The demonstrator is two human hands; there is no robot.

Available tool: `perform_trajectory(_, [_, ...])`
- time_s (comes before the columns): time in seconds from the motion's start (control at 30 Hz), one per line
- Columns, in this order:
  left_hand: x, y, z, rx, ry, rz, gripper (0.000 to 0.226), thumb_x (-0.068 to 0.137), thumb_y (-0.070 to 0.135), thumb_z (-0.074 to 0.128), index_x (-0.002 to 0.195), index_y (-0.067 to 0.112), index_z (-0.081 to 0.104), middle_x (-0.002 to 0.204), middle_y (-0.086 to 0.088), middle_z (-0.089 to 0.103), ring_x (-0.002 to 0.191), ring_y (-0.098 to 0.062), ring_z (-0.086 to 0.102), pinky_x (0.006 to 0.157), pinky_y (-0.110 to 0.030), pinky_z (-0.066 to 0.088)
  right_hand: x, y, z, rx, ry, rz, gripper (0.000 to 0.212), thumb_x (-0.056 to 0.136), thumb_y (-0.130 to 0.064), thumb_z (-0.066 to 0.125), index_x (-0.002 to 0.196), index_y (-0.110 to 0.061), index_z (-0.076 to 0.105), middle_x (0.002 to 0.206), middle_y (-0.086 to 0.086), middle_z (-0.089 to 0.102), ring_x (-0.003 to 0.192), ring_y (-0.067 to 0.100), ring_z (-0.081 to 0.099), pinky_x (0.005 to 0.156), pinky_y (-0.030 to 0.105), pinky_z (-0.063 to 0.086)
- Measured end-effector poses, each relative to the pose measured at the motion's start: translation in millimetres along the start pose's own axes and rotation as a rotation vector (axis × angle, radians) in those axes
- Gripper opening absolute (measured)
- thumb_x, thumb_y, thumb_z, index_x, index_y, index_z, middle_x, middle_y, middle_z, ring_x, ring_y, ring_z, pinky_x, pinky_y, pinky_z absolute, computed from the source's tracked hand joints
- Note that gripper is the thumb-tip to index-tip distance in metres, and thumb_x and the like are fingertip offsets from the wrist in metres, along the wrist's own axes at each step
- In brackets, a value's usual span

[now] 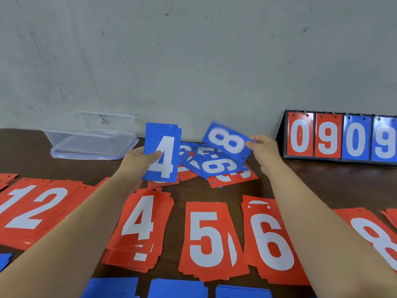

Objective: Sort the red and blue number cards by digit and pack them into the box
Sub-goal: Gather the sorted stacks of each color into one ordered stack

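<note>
Over the table's (300, 179) far middle, pinching blue 4 card (163, 155) in left hand (139, 160), blue 8 card (225, 140) by its edge in right hand (264, 147); likely light, stiff, slick: best gripped at edges.

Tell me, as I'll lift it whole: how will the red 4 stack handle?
The red 4 stack is already fanned, so its cards would probably slide apart if pushed. The blue 4 stands flat in the left hand, so the cards seem stiff and likely light.
</note>
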State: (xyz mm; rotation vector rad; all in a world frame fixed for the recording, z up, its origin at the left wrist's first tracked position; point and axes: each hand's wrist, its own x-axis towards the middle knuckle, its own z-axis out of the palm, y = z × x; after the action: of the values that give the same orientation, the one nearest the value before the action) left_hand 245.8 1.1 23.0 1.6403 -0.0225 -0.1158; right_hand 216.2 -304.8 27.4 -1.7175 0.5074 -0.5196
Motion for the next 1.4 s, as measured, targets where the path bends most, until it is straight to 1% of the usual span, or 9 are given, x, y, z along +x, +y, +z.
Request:
perform_trajectory(0.1, [1,1,2,-0.004,0.019,-0.001,0.029,0.093,0.021,0.065,0.120,0.012,0.061,0.113,-0.011,0.069,0.101,-0.031,0.068,0.093,-0.052,0.053,2,-15,-14,0.275,0.131,0.030,0.010,0.093,-0.006,0.060,0.087,-0.015,0.059,0.083,-0.003,0.061,0.071,0.007,0.057,0.039,0.007,0.038])
perform_trajectory(0.33, [5,-5,8,0.027,0.015,0.017,0.026,0.093,0.019,0.066,0.117,0.010,0.061,0.110,-0.012,0.069,0.094,-0.028,0.068,0.082,-0.043,0.056,1,-14,-22,0.257,0.151,0.061,0.012,0.094,-0.008,0.060,0.105,-0.010,0.061,0.104,0.008,0.064,0.081,0.015,0.063,0.053,0.019,0.049])
perform_trajectory(0.43, [8,-6,9,0.071,0.042,0.025,0.035,0.091,0.022,0.068,0.122,0.009,0.058,0.114,-0.010,0.068,0.097,-0.027,0.068,0.086,-0.046,0.057,-1,-9,-19,0.177,0.045,0.064,0.012,0.092,-0.007,0.062,0.103,-0.011,0.060,0.105,0.011,0.065,0.085,0.020,0.063,0.057,0.023,0.050])
perform_trajectory(0.6, [7,-5,15,0.101,0.032,0.048,0.039,0.089,0.023,0.071,0.123,0.011,0.058,0.114,-0.009,0.069,0.099,-0.028,0.069,0.090,-0.051,0.056,-8,-15,-7,0.105,-0.163,0.015,0.029,0.083,-0.004,0.072,0.108,-0.008,0.059,0.087,0.008,0.065,0.066,0.016,0.064,0.050,0.020,0.054])
perform_trajectory(0.73, [5,-6,20,0.104,0.026,0.043,0.032,0.087,0.025,0.073,0.114,0.011,0.061,0.109,-0.009,0.070,0.098,-0.029,0.069,0.090,-0.052,0.055,-10,-17,-1,0.039,-0.222,0.001,0.019,0.079,-0.003,0.076,0.089,-0.009,0.061,0.077,0.008,0.067,0.053,0.011,0.065,0.044,0.019,0.050])
perform_trajectory(1.03, [3,-14,29,0.141,0.051,0.018,0.025,0.092,0.035,0.064,0.111,0.019,0.060,0.109,-0.003,0.069,0.101,-0.023,0.067,0.090,-0.046,0.056,-4,-3,15,-0.198,-0.270,0.252,0.034,0.084,-0.027,0.074,0.104,-0.004,0.059,0.095,0.015,0.071,0.076,0.024,0.070,0.052,0.030,0.052])
perform_trajectory(1.13, [4,-16,31,0.147,0.061,0.005,0.025,0.093,0.036,0.063,0.112,0.020,0.059,0.110,-0.003,0.067,0.102,-0.022,0.066,0.089,-0.042,0.056,-8,-4,12,-0.292,-0.360,0.300,0.035,0.084,-0.004,0.067,0.117,-0.001,0.055,0.104,0.018,0.064,0.076,0.024,0.064,0.047,0.028,0.045])
perform_trajectory(1.27, [3,-16,33,0.137,0.064,-0.003,0.025,0.094,0.035,0.063,0.113,0.020,0.058,0.112,-0.004,0.066,0.105,-0.023,0.065,0.090,-0.042,0.056,-10,-6,7,-0.382,-0.368,0.240,0.055,0.079,0.010,0.062,0.132,-0.002,0.051,0.117,0.016,0.056,0.104,0.030,0.060,0.071,0.033,0.050])
perform_trajectory(1.4, [1,-14,34,0.109,0.070,0.011,0.022,0.094,0.034,0.063,0.110,0.021,0.057,0.111,-0.002,0.066,0.104,-0.021,0.064,0.090,-0.041,0.055,-12,-6,7,-0.086,-0.251,0.136,0.051,0.075,0.004,0.075,0.121,-0.010,0.057,0.117,0.017,0.064,0.099,0.028,0.065,0.077,0.034,0.056])
